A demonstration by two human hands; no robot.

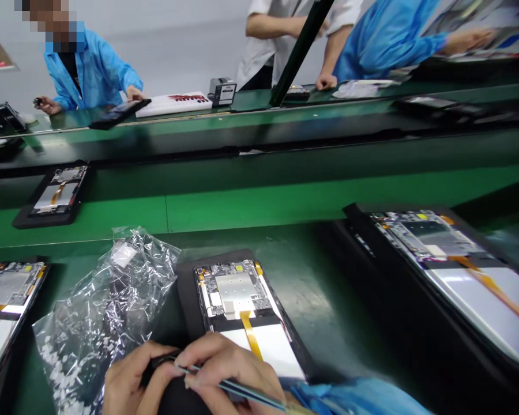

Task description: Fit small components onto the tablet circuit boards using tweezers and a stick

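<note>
The opened tablet (242, 311) lies in its black tray (185, 288) at the near bench edge, circuit board and orange flex (251, 337) exposed. Right hand (229, 369) pinches tweezers (237, 391) just over the tablet's lower part. Left hand (132, 383) is closed on a small dark part (158, 364) at the tweezer tips. Risk: a slipped tip could nick the flex; the part could drop into the plastic bag (99, 311) just beside.

No lettering can be read: red print on the flat white tray (173, 104) and the label on the small grey box (222, 91) blur beyond reading.
</note>
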